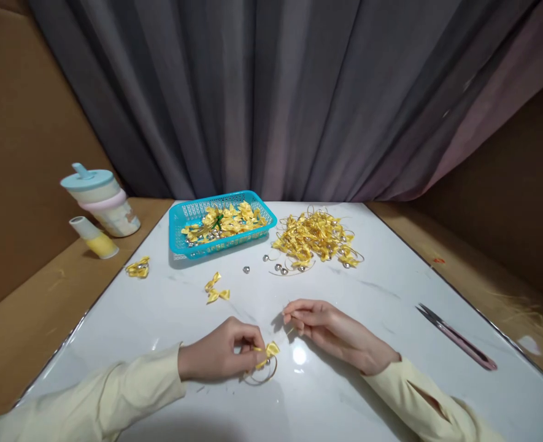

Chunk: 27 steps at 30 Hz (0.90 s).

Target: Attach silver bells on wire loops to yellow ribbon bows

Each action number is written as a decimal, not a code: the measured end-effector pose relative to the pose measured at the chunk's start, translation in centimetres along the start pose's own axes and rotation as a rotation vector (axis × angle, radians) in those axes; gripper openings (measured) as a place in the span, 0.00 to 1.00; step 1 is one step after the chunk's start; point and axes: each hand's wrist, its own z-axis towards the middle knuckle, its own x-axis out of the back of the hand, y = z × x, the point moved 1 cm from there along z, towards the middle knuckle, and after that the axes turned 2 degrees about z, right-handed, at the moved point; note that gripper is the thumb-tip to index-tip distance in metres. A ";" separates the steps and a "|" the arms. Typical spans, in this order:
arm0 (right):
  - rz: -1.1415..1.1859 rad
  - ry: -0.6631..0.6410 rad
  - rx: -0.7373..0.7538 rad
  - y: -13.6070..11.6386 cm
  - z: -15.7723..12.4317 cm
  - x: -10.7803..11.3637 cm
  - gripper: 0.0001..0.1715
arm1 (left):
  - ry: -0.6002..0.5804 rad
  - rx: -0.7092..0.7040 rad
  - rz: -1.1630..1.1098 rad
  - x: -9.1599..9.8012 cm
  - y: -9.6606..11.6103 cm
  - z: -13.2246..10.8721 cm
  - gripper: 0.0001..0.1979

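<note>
My left hand [227,351] pinches a yellow ribbon bow [272,349] low over the table's front part. A thin gold cord loop [275,370] hangs below the bow, with a small silver bell partly hidden by my fingertips. To the right, my right hand [333,328] has its thumb and fingers pressed together, and a short piece of thin gold cord [291,331] shows beneath them. Two loose yellow bows [218,296] lie ahead of my left hand. Several silver bells [246,269] are scattered farther back.
A blue basket [177,236] with yellow bows and bells stands at the back. Beside it lies a heap of corded bows [315,236]. Pink-handled snips [464,344] lie at right. More bows [138,267], a glue bottle [97,240] and a lidded cup [108,205] are at left.
</note>
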 end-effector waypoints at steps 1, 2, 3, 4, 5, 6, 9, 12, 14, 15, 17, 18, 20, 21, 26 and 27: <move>0.007 -0.006 -0.007 0.0 0.1 0.1 0.10 | -0.001 0.001 -0.001 0.1 0.0 0.1 0.11; 0.008 -0.017 -0.011 0.1 0.1 0.1 0.11 | 0.000 -0.001 0.002 0.2 0.0 0.2 0.11; 0.001 -0.030 -0.013 0.1 0.2 0.1 0.12 | 0.004 -0.003 0.007 0.2 -0.1 0.2 0.11; -0.012 -0.040 -0.010 0.2 0.2 0.0 0.12 | 0.006 -0.003 0.010 0.3 -0.1 0.3 0.10; -0.032 -0.043 -0.001 0.2 0.3 0.0 0.12 | 0.004 -0.001 0.006 0.4 -0.2 0.4 0.10; -0.056 -0.042 0.011 0.3 0.3 0.0 0.12 | -0.007 0.006 -0.002 0.5 -0.3 0.4 0.09; -0.122 -0.043 0.035 0.6 0.4 -0.1 0.13 | -0.073 0.021 -0.029 0.8 -0.7 0.6 0.06; -0.162 -0.045 0.041 0.8 0.6 0.0 0.14 | -0.147 0.007 -0.029 1.3 -1.0 0.7 0.05; -0.192 -0.040 0.049 1.0 0.6 0.1 0.14 | -0.187 0.000 -0.030 1.6 -1.0 0.7 0.06; -0.212 -0.039 0.055 1.0 0.6 0.2 0.14 | -0.202 0.005 -0.028 1.7 -0.9 0.8 0.06; -0.257 -0.025 0.065 1.0 0.7 0.3 0.14 | -0.204 0.013 -0.019 1.8 -0.9 0.7 0.06; -0.274 -0.017 0.068 1.0 0.7 0.4 0.14 | -0.202 0.017 -0.014 1.9 -0.9 0.7 0.06; -0.283 -0.001 0.067 0.9 0.7 0.6 0.15 | -0.191 0.039 -0.022 1.8 -0.9 0.7 0.06; -0.281 0.004 0.065 0.8 0.7 0.6 0.15 | -0.190 0.057 -0.037 1.8 -0.9 0.7 0.07; -0.299 0.030 0.060 0.4 0.6 0.5 0.17 | -0.183 0.094 -0.115 1.6 -0.8 0.7 0.10; -0.314 0.039 0.060 0.3 0.6 0.4 0.18 | -0.179 0.088 -0.120 1.6 -0.8 0.7 0.11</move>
